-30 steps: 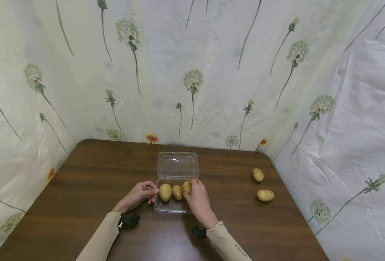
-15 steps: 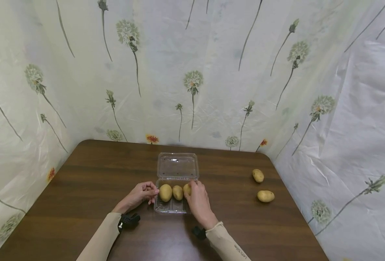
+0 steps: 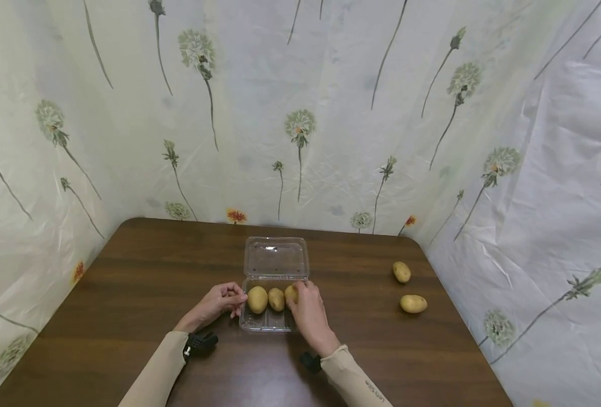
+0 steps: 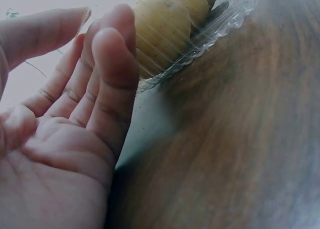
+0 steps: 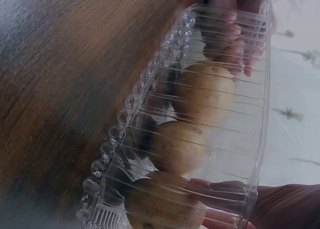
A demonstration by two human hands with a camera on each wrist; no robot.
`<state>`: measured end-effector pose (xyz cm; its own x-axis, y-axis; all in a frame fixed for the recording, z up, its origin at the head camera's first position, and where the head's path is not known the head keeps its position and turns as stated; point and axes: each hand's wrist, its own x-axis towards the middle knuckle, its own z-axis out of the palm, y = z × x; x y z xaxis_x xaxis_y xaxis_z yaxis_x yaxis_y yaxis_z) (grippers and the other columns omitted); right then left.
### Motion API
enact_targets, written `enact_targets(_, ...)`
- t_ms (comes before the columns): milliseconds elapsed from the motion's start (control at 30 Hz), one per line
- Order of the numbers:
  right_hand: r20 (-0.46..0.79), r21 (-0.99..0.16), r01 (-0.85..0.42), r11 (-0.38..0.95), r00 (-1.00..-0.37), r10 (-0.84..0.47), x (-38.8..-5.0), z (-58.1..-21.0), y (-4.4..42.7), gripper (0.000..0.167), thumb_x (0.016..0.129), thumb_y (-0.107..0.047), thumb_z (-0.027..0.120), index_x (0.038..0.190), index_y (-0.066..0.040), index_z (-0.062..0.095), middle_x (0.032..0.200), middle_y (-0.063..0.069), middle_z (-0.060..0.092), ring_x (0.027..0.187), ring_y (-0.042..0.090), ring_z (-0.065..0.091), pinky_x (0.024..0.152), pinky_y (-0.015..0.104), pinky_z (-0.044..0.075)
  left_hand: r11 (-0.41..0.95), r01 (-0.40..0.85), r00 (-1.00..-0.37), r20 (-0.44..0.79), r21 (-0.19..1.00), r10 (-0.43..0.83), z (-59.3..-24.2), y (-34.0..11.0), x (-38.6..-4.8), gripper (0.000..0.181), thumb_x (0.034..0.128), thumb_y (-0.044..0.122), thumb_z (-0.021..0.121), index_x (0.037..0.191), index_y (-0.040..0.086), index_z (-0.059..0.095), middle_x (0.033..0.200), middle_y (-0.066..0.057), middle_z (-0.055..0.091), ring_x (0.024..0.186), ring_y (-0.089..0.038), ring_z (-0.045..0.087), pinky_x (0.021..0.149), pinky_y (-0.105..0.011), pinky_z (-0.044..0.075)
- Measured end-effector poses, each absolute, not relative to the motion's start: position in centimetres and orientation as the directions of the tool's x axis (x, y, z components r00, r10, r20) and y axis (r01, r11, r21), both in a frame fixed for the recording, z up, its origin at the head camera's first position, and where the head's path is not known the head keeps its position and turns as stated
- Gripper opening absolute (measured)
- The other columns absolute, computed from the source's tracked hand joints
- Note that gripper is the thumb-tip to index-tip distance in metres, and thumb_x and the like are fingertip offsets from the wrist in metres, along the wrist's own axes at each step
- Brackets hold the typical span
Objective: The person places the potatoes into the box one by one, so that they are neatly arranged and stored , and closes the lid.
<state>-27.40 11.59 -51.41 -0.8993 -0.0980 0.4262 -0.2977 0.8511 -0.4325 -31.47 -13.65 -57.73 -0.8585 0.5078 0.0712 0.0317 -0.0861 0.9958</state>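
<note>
A clear plastic clamshell box point(image 3: 251, 323) lies on the table, its lid point(image 3: 276, 260) tipped back away from me. Three potatoes stand in a row inside: a large one point(image 3: 257, 299) at the left, a smaller one point(image 3: 276, 299) in the middle, and a right-hand potato point(image 3: 291, 293) partly covered by my right hand point(image 3: 311, 314). The thumb and fingers of that hand hold the right-hand potato; the right wrist view shows the thumb inside the box. My left hand point(image 3: 217, 304) grips the box's left rim, fingers against the outer wall in the left wrist view.
Two loose potatoes lie at the right of the brown wooden table: one farther back point(image 3: 401, 272), the other nearer point(image 3: 413, 304). A flower-printed sheet point(image 3: 331, 113) hangs behind the table and along its sides. Both wrists carry black straps.
</note>
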Motion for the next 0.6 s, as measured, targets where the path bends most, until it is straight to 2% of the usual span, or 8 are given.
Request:
enact_targets(333,0.435,-0.431,-0.305,0.850,-0.895,-0.101,-27.49,-51.50,11.60,0.029,0.074,-0.009,0.081,0.100,-0.001,0.068,0.098,0.015,0.063,0.087,0.032,0.061,0.071,0.044,0.053,-0.090,0.038,-0.856,0.079,0.995,0.511,-57.53,-13.62,-31.34,0.013,0.0964,0.011,0.058,0.096,0.000,0.052,0.075,-0.003,0.062,0.062,-0.012,0.058,0.056,-0.023,0.050)
enact_targets(600,0.420,-0.481,-0.309,0.821,-0.902,-0.094,-27.41,-51.28,11.74,0.033,0.073,-0.008,0.080,0.102,-0.002,0.069,0.100,0.015,0.063,0.092,0.034,0.060,0.074,0.045,0.052,-0.093,0.033,-0.856,0.077,0.995,0.511,-57.68,-13.65,-31.44,0.012,0.0961,0.011,0.058,0.096,0.000,0.053,0.074,-0.004,0.062,0.061,-0.012,0.059,0.055,-0.023,0.049)
